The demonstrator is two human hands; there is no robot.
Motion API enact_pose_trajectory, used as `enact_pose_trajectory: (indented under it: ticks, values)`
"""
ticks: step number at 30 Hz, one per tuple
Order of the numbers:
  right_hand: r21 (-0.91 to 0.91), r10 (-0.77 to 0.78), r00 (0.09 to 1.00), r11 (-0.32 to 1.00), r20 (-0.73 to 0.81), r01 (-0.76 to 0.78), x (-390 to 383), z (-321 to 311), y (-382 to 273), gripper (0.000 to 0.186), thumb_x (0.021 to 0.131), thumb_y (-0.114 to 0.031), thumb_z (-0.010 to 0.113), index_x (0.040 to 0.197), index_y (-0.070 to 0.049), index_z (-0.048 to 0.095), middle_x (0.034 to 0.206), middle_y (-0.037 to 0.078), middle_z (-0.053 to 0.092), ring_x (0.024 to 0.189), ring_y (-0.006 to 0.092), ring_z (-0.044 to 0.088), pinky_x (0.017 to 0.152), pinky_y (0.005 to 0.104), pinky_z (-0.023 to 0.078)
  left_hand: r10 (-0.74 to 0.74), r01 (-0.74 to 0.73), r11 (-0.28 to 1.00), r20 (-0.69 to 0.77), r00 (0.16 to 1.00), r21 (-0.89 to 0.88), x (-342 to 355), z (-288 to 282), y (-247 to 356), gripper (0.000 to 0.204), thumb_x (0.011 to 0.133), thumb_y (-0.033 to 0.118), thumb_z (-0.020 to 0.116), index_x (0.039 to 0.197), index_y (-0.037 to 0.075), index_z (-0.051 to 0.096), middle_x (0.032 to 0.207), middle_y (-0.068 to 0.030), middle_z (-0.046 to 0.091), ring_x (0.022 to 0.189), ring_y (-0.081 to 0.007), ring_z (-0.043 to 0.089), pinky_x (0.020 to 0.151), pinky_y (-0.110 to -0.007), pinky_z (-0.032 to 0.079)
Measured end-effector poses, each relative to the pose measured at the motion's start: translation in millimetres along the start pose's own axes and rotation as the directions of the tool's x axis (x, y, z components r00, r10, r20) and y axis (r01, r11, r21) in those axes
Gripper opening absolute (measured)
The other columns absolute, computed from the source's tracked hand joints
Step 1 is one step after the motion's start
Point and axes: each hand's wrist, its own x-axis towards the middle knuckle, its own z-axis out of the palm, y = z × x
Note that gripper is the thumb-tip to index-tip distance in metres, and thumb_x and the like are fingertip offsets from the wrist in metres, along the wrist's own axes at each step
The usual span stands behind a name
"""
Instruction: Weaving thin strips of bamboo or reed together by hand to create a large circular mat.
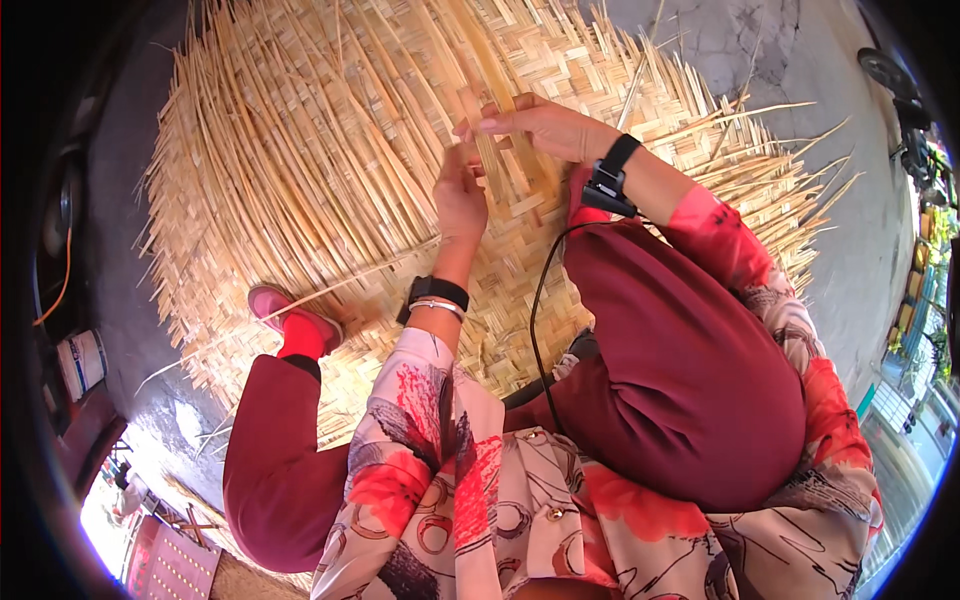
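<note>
A large woven bamboo mat [300,190] lies on the ground, with many loose pale strips fanning out at its edges. My left hand [458,192] presses down on the weave near the mat's middle, fingers on a strip. My right hand [540,125] reaches across just above it and pinches a flat bamboo strip [497,150] that runs between both hands. Both wrists carry black bands, and a black cable hangs from the right one. I sit on the mat with my knees in dark red trousers.
My foot in a pink shoe [292,318] rests on the mat's lower left part. Grey concrete ground [720,40] surrounds the mat. A motorbike [900,90] stands at the far upper right. Small items lie along the left rim.
</note>
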Motion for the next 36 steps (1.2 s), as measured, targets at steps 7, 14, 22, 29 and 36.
enact_pose_trajectory:
  ticks: [7, 14, 22, 29, 36]
  values:
    - [-0.997, 0.136, 0.988, 0.033, 0.071, 0.067, -13.9, -32.3, -18.7, 0.048, 0.072, -0.044, 0.067, 0.087, 0.001, 0.063, 0.084, 0.017, 0.062, 0.081, 0.0301, 0.059, 0.076, 0.0380, 0.045, 0.247, -0.344, 0.919, 0.399, 0.883, 0.191, 23.9, -1.7, -31.9, 0.014, 0.084, 0.001, 0.048, 0.095, -0.001, 0.056, 0.099, -0.0247, 0.056, 0.087, -0.0397, 0.057, 0.075, -0.043, 0.046]
    - [-0.915, -0.284, 0.957, 0.369, 0.056, 0.163, -48.4, -89.4, 49.3, 0.018, 0.077, -0.023, 0.062, 0.089, -0.011, 0.066, 0.087, 0.010, 0.065, 0.087, 0.0301, 0.060, 0.075, 0.0438, 0.045, 0.139, -0.334, 0.869, 0.467, 0.873, 0.366, 37.8, -38.3, -33.1, 0.020, 0.080, 0.019, 0.061, 0.077, -0.001, 0.061, 0.064, -0.0138, 0.057, 0.060, -0.0219, 0.054, 0.057, -0.034, 0.042]
    - [-0.954, -0.132, 0.964, 0.225, -0.232, -0.199, -46.7, -71.9, 48.5, 0.012, 0.074, -0.023, 0.064, 0.082, -0.015, 0.067, 0.085, 0.003, 0.065, 0.090, 0.0252, 0.060, 0.077, 0.0511, 0.037, -0.131, -0.028, 0.942, 0.443, 0.887, 0.335, 30.1, -64.7, -25.4, 0.022, 0.084, 0.018, 0.063, 0.075, -0.002, 0.063, 0.062, -0.0057, 0.060, 0.057, -0.0119, 0.054, 0.054, -0.030, 0.044]
    - [-0.930, -0.225, 0.962, 0.363, -0.153, -0.063, -35.5, -69.0, 65.7, 0.011, 0.076, -0.026, 0.063, 0.077, -0.016, 0.066, 0.083, -0.001, 0.064, 0.087, 0.0212, 0.060, 0.076, 0.0494, 0.035, -0.072, -0.157, 0.865, 0.426, 0.902, 0.477, 41.9, -54.4, -28.8, 0.026, 0.082, 0.025, 0.066, 0.075, 0.000, 0.061, 0.063, -0.0106, 0.059, 0.058, -0.0203, 0.057, 0.059, -0.036, 0.046]
    - [-0.917, -0.222, 0.959, 0.393, -0.175, -0.076, -35.9, -75.5, 74.2, 0.012, 0.077, -0.027, 0.062, 0.079, -0.016, 0.067, 0.085, -0.001, 0.064, 0.089, 0.0212, 0.060, 0.077, 0.0468, 0.035, -0.014, -0.209, 0.793, 0.360, 0.933, 0.573, 30.6, -39.6, -2.6, 0.031, 0.076, 0.030, 0.069, 0.070, 0.002, 0.059, 0.058, -0.0108, 0.055, 0.055, -0.0221, 0.053, 0.055, -0.035, 0.042]
